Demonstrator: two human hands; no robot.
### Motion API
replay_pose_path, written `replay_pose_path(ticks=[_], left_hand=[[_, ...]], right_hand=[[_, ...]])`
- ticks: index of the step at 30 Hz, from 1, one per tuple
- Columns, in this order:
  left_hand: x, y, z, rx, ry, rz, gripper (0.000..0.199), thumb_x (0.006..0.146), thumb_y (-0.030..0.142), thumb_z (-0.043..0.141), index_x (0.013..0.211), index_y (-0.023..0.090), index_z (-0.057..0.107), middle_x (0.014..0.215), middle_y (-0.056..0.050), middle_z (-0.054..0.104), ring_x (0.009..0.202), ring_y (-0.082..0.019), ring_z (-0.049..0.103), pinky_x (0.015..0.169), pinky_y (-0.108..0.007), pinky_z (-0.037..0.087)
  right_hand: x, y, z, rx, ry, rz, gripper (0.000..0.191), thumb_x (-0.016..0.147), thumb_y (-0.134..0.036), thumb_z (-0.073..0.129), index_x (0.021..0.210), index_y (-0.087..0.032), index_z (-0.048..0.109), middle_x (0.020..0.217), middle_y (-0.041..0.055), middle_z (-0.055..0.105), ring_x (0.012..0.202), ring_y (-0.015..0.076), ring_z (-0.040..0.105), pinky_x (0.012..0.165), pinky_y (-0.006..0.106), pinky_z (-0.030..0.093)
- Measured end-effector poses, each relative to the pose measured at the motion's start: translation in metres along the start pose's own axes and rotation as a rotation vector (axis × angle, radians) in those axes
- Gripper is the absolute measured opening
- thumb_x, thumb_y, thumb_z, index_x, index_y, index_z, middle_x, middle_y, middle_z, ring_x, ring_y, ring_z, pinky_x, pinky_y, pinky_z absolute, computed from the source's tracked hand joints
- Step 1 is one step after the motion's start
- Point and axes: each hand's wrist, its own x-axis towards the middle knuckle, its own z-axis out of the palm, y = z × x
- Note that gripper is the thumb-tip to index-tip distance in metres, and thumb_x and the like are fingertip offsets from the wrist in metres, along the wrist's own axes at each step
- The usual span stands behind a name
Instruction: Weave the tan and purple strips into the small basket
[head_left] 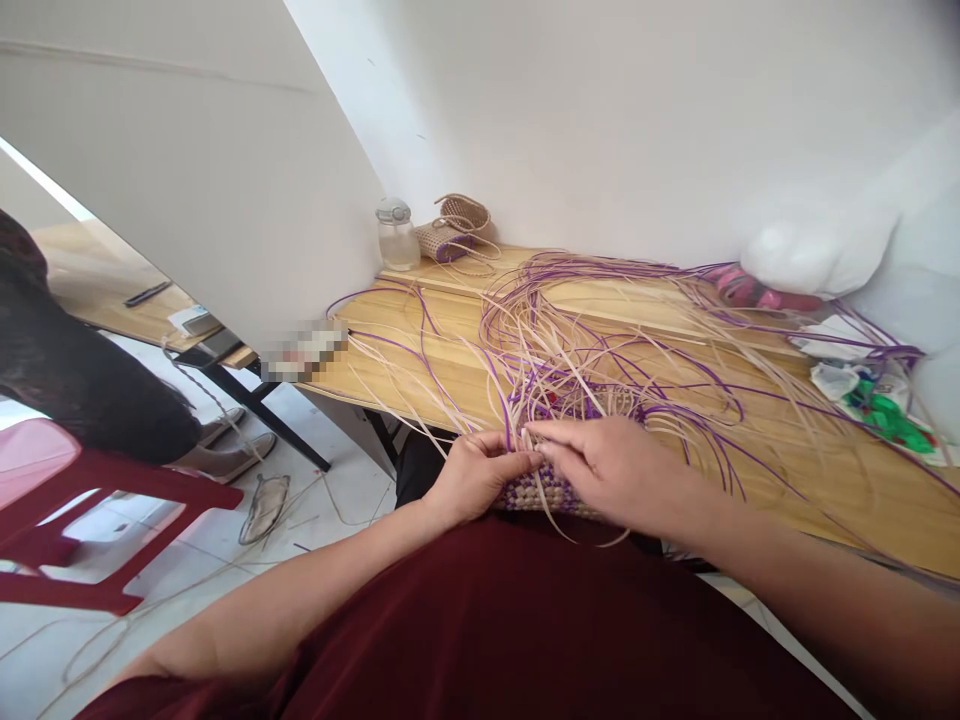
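Observation:
A partly woven basket (551,497) in beige and purple rests against my lap at the table's front edge. Long loose beige and purple strands (559,335) fan out from its top over the table. My left hand (480,470) grips the basket's left upper edge, thumb and fingers closed around strands there. Thumb and index finger of my right hand (600,455) pinch a beige strand at the same spot, close to the left fingertips. One pale strand end (559,525) loops down below the hands. The exact crossing between my fingertips is too small to make out.
A lidded jar (396,235) and a finished-looking woven bag (446,240) stand at the back. White plastic bags (814,250) and green-marked packaging (889,415) lie right. Beyond a partition at left, a person sits on a red stool (112,510); strands litter the floor.

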Motion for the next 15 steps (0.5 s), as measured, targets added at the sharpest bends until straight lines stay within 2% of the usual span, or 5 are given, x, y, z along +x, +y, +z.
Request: replay_pose_path(ticks=[2, 4, 9, 11, 15], left_hand=[[0.001, 0.0, -0.001, 0.04, 0.002, 0.046, 0.035, 0.061, 0.042, 0.083, 0.077, 0.014, 0.07, 0.067, 0.001, 0.065, 0.057, -0.01, 0.054, 0.059, -0.023, 0.044], [0.002, 0.0, -0.002, 0.065, -0.01, 0.079, 0.034, 0.061, 0.042, 0.083, 0.078, 0.014, 0.071, 0.067, 0.001, 0.064, 0.058, -0.01, 0.053, 0.059, -0.023, 0.044], [0.002, 0.002, -0.003, 0.055, -0.026, 0.096, 0.031, 0.064, 0.039, 0.082, 0.079, 0.013, 0.072, 0.07, 0.0, 0.065, 0.062, -0.01, 0.054, 0.063, -0.023, 0.043], [0.003, 0.002, -0.002, 0.039, -0.036, 0.099, 0.03, 0.064, 0.037, 0.082, 0.079, 0.014, 0.072, 0.07, 0.0, 0.066, 0.063, -0.01, 0.055, 0.064, -0.023, 0.044], [0.003, 0.001, -0.002, 0.041, -0.06, 0.115, 0.03, 0.064, 0.036, 0.082, 0.079, 0.013, 0.073, 0.071, -0.001, 0.067, 0.064, -0.011, 0.056, 0.066, -0.024, 0.045]], right_hand=[[0.014, 0.004, -0.008, -0.133, 0.106, -0.107, 0.025, 0.09, -0.02, 0.049, 0.094, -0.022, 0.074, 0.087, 0.0031, 0.073, 0.074, 0.0152, 0.065, 0.069, 0.027, 0.044], [0.028, 0.007, -0.009, -0.126, 0.101, -0.156, 0.026, 0.086, -0.015, 0.05, 0.092, -0.022, 0.075, 0.09, 0.0025, 0.074, 0.08, 0.0149, 0.065, 0.075, 0.027, 0.044], [0.044, 0.009, 0.004, 0.045, 0.114, -0.094, 0.026, 0.081, -0.011, 0.052, 0.093, -0.018, 0.074, 0.082, 0.0013, 0.071, 0.068, 0.0109, 0.059, 0.065, 0.024, 0.043], [0.045, 0.01, 0.007, 0.064, 0.135, -0.155, 0.028, 0.082, -0.01, 0.051, 0.097, -0.017, 0.073, 0.086, 0.0028, 0.07, 0.071, 0.0111, 0.059, 0.067, 0.024, 0.044], [0.055, 0.017, 0.004, -0.032, -0.026, -0.415, 0.03, 0.086, -0.006, 0.045, 0.092, -0.017, 0.072, 0.086, 0.0042, 0.066, 0.08, 0.0126, 0.058, 0.076, 0.026, 0.044]])
